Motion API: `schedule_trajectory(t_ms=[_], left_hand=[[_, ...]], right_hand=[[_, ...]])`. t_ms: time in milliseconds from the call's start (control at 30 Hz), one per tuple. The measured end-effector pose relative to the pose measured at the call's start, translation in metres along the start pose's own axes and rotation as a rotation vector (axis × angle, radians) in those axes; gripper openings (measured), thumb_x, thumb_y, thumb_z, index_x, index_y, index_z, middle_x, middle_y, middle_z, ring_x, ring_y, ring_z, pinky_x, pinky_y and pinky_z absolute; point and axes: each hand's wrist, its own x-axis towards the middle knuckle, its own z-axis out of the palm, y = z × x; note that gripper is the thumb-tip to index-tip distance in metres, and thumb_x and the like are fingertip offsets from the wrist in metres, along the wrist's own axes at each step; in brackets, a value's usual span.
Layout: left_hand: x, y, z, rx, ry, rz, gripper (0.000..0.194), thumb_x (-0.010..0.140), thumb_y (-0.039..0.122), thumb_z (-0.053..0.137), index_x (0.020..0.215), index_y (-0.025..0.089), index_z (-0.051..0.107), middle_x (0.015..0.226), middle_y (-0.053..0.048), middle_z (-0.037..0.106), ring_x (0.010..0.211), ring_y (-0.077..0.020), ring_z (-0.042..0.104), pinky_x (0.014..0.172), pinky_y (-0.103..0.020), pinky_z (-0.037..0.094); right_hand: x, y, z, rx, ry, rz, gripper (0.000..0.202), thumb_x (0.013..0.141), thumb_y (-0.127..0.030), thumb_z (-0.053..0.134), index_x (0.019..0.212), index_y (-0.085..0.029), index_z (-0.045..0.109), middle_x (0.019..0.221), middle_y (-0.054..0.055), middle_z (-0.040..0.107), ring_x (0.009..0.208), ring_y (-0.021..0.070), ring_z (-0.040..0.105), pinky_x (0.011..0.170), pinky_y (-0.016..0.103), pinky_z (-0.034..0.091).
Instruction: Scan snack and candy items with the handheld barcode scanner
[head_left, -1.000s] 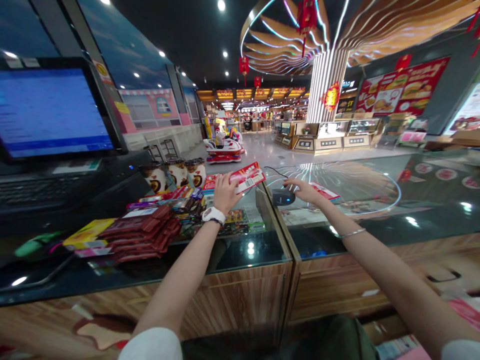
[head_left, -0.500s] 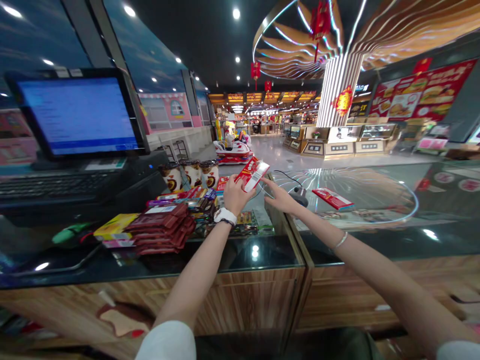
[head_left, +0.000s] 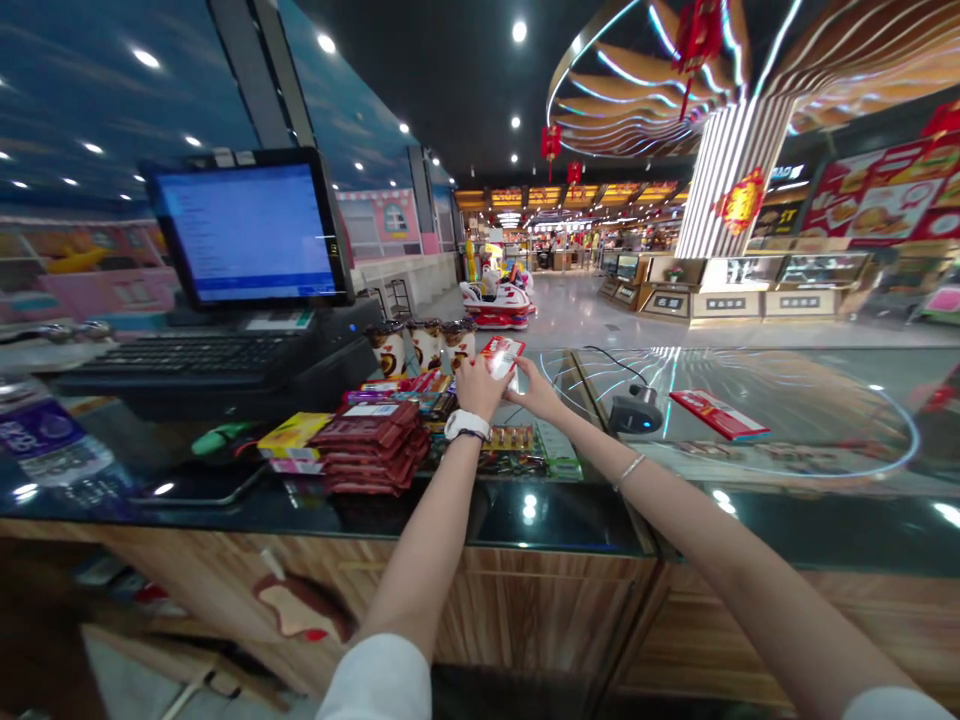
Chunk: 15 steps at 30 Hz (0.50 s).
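Observation:
My left hand point(head_left: 480, 388), with a white watch on its wrist, grips a red and white packet point(head_left: 504, 354) behind the heap of snacks. At the packet's right edge my right hand point(head_left: 537, 388) has its thumb and fingers closed on it too. Left of my hands lies a stack of dark red packets point(head_left: 371, 447), beside a yellow box point(head_left: 298, 436). Several small colourful snack packs point(head_left: 427, 392) lie just behind the stack. Three patterned cups point(head_left: 424, 347) with dark lids stand behind them. A second red packet point(head_left: 720, 414) lies flat on the glass counter to the right.
A monitor point(head_left: 247, 232) and a black keyboard point(head_left: 180, 358) stand at the left, with a plastic bottle point(head_left: 56, 440) at the edge. A black scanner point(head_left: 636, 411) with a cable sits right of my hands. A phone point(head_left: 202, 482) lies near the counter's front.
The view has turned left. The red packet has moved down towards the cups and snacks, and my right hand, apart from it before, has come onto it.

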Motion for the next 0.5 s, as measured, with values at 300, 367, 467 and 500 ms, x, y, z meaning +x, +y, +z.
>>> schedule_trajectory(t_ms=[300,367,467,500], left_hand=[[0.001,0.005,-0.002,-0.001,-0.180,-0.052,0.022,0.095,0.031,0.049,0.099,0.015,0.065,0.110,-0.016,0.070,0.110,-0.0256,0.065,0.094,-0.033,0.048],[0.002,0.003,-0.005,0.007,-0.197,-0.081,0.022,0.096,0.026,0.045,0.100,0.016,0.065,0.110,-0.015,0.072,0.108,-0.0249,0.066,0.091,-0.032,0.048],[0.007,-0.004,-0.010,0.008,-0.257,-0.119,0.023,0.096,0.023,0.044,0.103,0.018,0.065,0.111,-0.013,0.074,0.107,-0.0238,0.068,0.088,-0.031,0.049],[0.009,-0.007,-0.012,0.007,-0.279,-0.125,0.023,0.096,0.022,0.044,0.103,0.018,0.066,0.111,-0.012,0.074,0.106,-0.0236,0.068,0.087,-0.031,0.049]], right_hand=[[0.004,0.015,0.016,0.144,0.000,-0.018,0.069,0.072,-0.023,0.073,0.136,-0.026,0.046,0.140,0.010,0.058,0.129,0.0270,0.055,0.109,0.048,0.044],[0.001,0.018,0.015,0.118,0.013,-0.005,0.068,0.072,-0.023,0.073,0.135,-0.025,0.047,0.143,0.011,0.055,0.130,0.0271,0.054,0.109,0.048,0.044],[-0.006,0.022,0.011,0.057,0.039,-0.006,0.062,0.072,-0.022,0.071,0.131,-0.023,0.052,0.142,0.013,0.054,0.132,0.0285,0.052,0.108,0.050,0.044],[-0.008,0.022,0.009,0.035,0.060,-0.011,0.059,0.072,-0.021,0.070,0.129,-0.023,0.053,0.140,0.013,0.056,0.131,0.0287,0.052,0.108,0.050,0.044]])
